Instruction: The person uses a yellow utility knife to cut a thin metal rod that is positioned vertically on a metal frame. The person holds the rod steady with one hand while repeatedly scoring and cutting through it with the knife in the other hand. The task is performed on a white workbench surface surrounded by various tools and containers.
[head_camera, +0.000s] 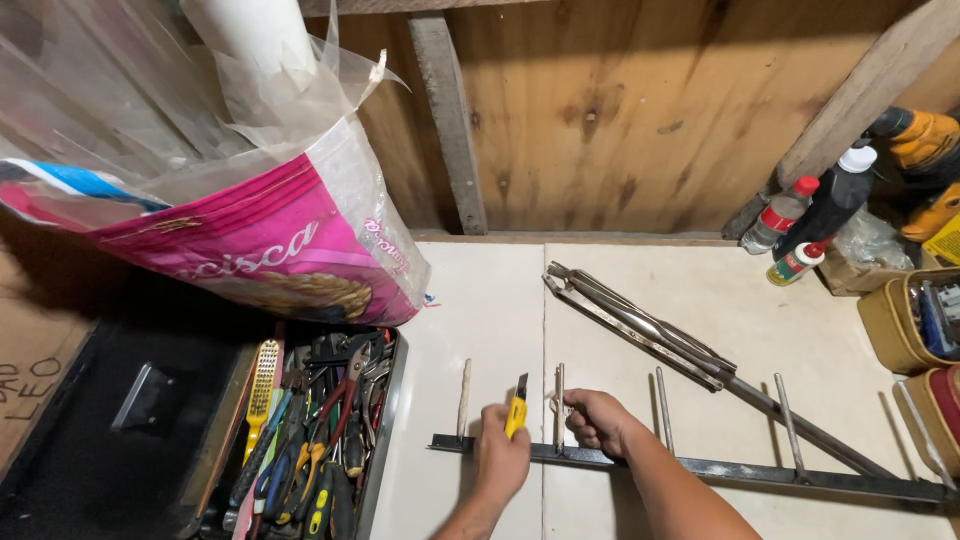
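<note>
My left hand (499, 460) holds a yellow utility knife (516, 405) upright, its blade end pointing up, just above a dark metal bar (760, 472) lying on the white tiled floor. Several thin upright rods stick up from the bar. My right hand (598, 417) is closed around one rod (559, 400) near its base, where a bit of white string or tape shows. The knife sits just left of that rod.
An open toolbox (320, 440) full of pliers, screwdrivers and a yellow brush lies at the left. Above it hangs a pink and clear plastic bag (260, 230). Long metal arms (640, 325) lie on the tiles. Bottles (800, 225) and cases (915, 320) stand at the right by a wooden wall.
</note>
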